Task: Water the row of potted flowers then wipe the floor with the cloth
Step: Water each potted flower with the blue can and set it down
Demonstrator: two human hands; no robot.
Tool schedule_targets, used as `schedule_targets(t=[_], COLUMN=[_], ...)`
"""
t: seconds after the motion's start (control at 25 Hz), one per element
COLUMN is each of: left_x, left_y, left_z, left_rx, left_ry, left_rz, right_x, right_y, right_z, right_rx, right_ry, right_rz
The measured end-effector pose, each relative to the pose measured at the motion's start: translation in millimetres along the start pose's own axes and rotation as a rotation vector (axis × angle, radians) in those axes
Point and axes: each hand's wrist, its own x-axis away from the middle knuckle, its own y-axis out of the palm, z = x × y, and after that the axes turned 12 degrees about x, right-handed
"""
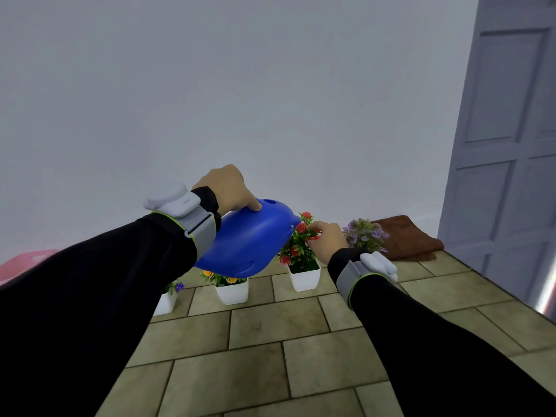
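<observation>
Against the white wall, I have my left hand [224, 186] gripping the blue watering can [246, 240] from above, fingers curled round its top and the forefinger laid flat along it. It is tipped toward the red-flowered pot [303, 276]. My right hand [326, 237] is loosely curled, fingertips touching the red blooms. Two more white pots stand left of it on the tiled floor [270, 341]; purple flowers [365, 234] and the brown cloth [412, 239] lie right.
</observation>
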Motion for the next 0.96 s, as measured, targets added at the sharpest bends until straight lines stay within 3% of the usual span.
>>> schedule_targets(t=[0.96], left_x=[13.4], left_y=[-0.9], left_z=[10.3], left_rx=[0.134], left_ry=[-0.001], left_rz=[0.068], right_x=[-0.8], right_y=[-15.3], right_z=[3.3], right_rx=[-0.013], right_ry=[-0.012], right_rz=[0.025])
